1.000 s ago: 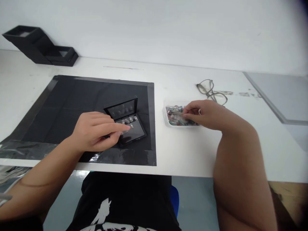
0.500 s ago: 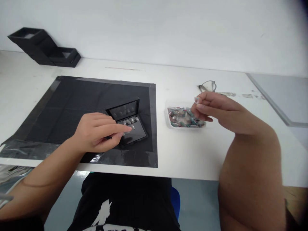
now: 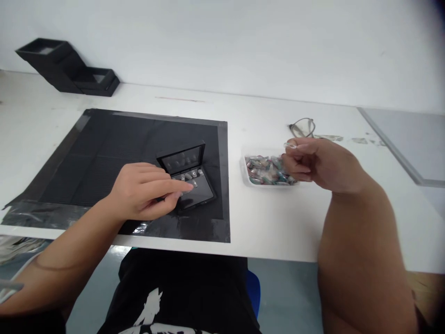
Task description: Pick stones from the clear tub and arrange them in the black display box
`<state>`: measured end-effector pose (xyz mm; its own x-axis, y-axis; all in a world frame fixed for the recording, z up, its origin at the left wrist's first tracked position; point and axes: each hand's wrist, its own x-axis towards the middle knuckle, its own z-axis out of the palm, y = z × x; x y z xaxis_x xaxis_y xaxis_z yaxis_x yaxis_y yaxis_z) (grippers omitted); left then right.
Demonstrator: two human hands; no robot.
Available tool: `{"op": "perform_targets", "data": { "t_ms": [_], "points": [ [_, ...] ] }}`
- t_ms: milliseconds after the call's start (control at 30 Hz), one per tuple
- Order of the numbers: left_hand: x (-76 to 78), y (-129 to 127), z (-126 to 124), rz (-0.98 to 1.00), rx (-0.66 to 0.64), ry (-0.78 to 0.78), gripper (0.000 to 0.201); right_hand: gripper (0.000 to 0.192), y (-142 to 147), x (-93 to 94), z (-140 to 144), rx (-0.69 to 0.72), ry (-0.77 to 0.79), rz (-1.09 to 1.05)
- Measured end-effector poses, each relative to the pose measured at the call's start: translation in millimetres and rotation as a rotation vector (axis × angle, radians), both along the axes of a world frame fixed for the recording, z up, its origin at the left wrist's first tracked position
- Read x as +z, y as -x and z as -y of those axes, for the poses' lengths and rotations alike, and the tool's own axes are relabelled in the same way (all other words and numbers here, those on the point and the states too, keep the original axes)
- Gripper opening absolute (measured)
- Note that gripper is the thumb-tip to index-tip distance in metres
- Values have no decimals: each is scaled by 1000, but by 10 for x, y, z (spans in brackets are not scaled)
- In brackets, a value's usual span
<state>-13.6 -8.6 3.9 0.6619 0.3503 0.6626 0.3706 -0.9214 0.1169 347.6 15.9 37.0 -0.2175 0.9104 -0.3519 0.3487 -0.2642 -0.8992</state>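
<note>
An open black case (image 3: 196, 200) lies on the black mat, its lid tilted up. Small glossy false nails (image 3: 194, 173) are stuck in a row near the hinge, and one more sits lower down. My left hand (image 3: 148, 191) rests over the case's left side, index finger stretched to that lower nail, thumb apart from it, other fingers loosely bent. At the right, my right hand (image 3: 311, 162) pinches a small clear, shiny false nail (image 3: 289, 145) between thumb and index finger. Below it stands a white tub (image 3: 251, 180) filled with many coloured false nails (image 3: 266, 170).
The black mat (image 3: 114, 153) is taped to the white table (image 3: 271, 222). Eyeglasses (image 3: 303, 127) lie behind the tub. A stepped black holder (image 3: 69, 69) stands against the wall at the back left. A grey-edged board (image 3: 410, 144) lies at the right.
My right hand has turned and its fingers have curled in more, with the false nail still pinched. My left hand stays at the case. The whole view has shifted slightly.
</note>
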Motion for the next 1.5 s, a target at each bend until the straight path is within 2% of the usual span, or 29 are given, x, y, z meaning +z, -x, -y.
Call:
{"op": "perform_targets", "data": {
  "t_ms": [267,367,467,567,633,767,833,933,1000,1033,1167,1267,1333,1400,1433,1500],
  "points": [
    [-14,21,9,-9,-9,-10,26,37,-47,-27,75,-96,-244,41],
    [-11,23,12,-25,-3,-6,26,39,-72,-37,103,-45,-324,34],
    [-11,21,5,-19,-9,-2,25,39,-89,-18,136,10,-313,-30],
    [-27,16,-11,-13,-8,2,24,37,-66,33,182,48,-264,-214],
    [-37,-3,-10,-7,-5,2,24,41,-1,71,217,155,-227,-392],
    [30,-137,84,64,-44,21,22,50,258,93,292,483,-187,-722],
    [128,-267,174,151,-58,61,20,49,400,59,333,634,-128,-770],
    [293,-512,293,264,-20,106,16,42,557,-29,409,734,-24,-796],
    [358,-663,323,249,10,85,21,35,619,-85,462,736,39,-829],
    [369,-722,322,259,-18,27,22,33,640,-107,487,736,67,-844],
    [315,-808,278,262,-89,-28,15,29,687,-141,543,729,117,-831],
    [278,-781,264,285,-133,20,13,31,702,-120,537,735,85,-772],
    [277,-763,273,315,-152,43,9,36,696,-80,518,705,-6,-656],
    [279,-757,287,343,-152,44,7,43,663,-23,488,593,-170,-446],
    [275,-757,293,358,-143,42,7,45,634,5,468,492,-275,-317],
    [257,-764,301,431,-124,29,10,45,552,49,415,194,-490,-14]
  ]
}}
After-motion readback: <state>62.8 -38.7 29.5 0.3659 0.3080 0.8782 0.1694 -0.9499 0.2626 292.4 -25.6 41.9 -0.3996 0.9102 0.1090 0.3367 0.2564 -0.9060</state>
